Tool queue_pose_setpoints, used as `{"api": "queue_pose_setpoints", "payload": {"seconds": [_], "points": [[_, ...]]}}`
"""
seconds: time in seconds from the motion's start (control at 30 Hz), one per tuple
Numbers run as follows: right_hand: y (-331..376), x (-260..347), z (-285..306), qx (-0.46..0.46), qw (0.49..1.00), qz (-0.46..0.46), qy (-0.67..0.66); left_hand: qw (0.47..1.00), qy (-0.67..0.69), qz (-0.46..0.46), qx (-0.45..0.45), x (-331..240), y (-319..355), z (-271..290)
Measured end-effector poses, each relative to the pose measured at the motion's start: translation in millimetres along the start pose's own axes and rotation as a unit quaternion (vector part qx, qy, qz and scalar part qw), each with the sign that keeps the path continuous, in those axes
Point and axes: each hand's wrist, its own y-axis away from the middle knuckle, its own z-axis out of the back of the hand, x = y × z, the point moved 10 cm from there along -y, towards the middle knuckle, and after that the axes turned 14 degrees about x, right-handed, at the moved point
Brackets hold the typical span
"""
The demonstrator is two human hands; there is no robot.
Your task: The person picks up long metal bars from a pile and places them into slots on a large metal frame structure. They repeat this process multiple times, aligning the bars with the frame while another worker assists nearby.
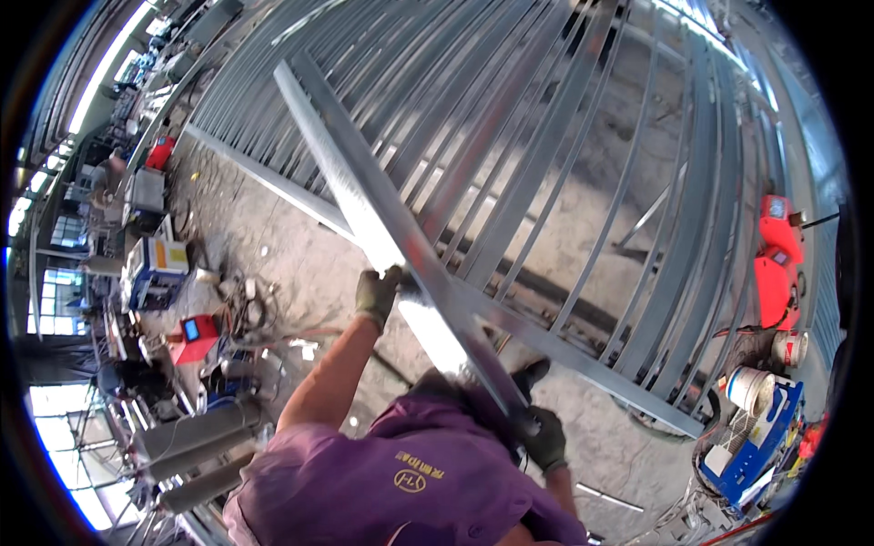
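A long, shiny grey metal beam [364,214] slants in front of me, its far end over a large frame of parallel metal bars and its near end by my waist. My left hand [376,296], in a dark olive glove, is closed on the beam's left edge around mid-length. At the near end my right hand [546,439], gloved alike, is closed against the beam's tip; its fingers are partly hidden. Beneath the beam runs the frame's near crossbar [583,359]. Whether the beam touches the crossbar I cannot tell.
On the right stand red machines [774,289], a white bucket [749,389] and a blue tray [765,441] of tools. To the left are a red box with a screen [196,337], a blue-and-white machine [159,271], grey cylinders [196,448] and tangled hoses.
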Motion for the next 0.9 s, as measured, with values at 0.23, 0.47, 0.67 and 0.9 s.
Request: {"api": "queue_pose_setpoints", "payload": {"seconds": [0.23, 0.47, 0.67, 0.9], "points": [[-15, 58, 22, -0.007, 0.999, -0.041, 0.009, 0.940, 0.029, 0.238, 0.244, -53, 51, -62], [-11, 65, 14, 0.066, 0.989, -0.077, 0.105, 0.956, 0.129, 0.115, 0.235, -30, 21, -92], [8, 50, 34, 0.093, 0.971, -0.215, 0.043, 0.879, 0.360, 0.166, 0.265, -95, 50, -60], [25, 61, 80, -0.041, 0.978, -0.186, 0.084, 0.687, 0.642, 0.051, 0.336, -111, 49, -103]]}}
